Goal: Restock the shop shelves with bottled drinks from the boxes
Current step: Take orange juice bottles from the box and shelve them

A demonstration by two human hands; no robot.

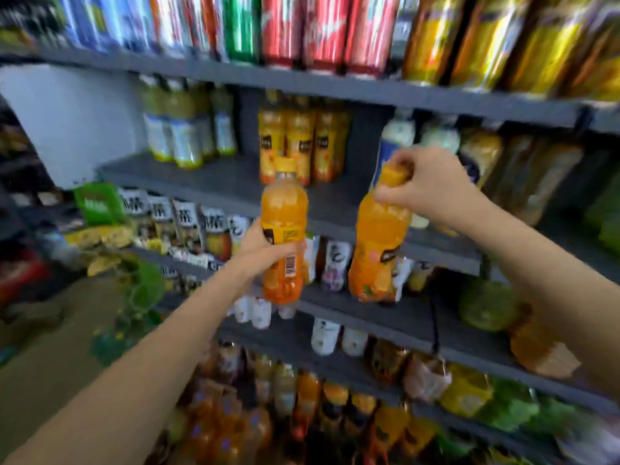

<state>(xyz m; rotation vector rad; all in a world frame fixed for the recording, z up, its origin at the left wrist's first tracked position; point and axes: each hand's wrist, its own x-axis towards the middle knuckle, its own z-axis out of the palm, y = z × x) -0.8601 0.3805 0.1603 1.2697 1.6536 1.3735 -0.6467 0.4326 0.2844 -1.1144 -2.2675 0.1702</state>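
**Head view: two orange bottles held up before the juice shelf**

Head camera, blurred at the edges. The landmark is the row of orange juice bottles (302,142) standing on the grey shelf (208,177) in the middle of the rack. The left hand (265,251) grips an orange bottle (284,229) round its middle, fingers curled over the label; the bottle stands nearly upright in the air, its yellow cap just below that row. The right hand (426,186) pinches a second orange bottle (377,243) by its cap and neck, so the bottle hangs, tilted a little, to the right of the row and below it. The two held bottles are near each other but apart.

Left of the row stand pale green-topped bottles (183,129). Above it, on the next shelf up, are tall cans (322,28) in red, green and gold. Below the held bottles, lower shelves carry white-labelled bottles (335,263) and more orange drinks (308,394).
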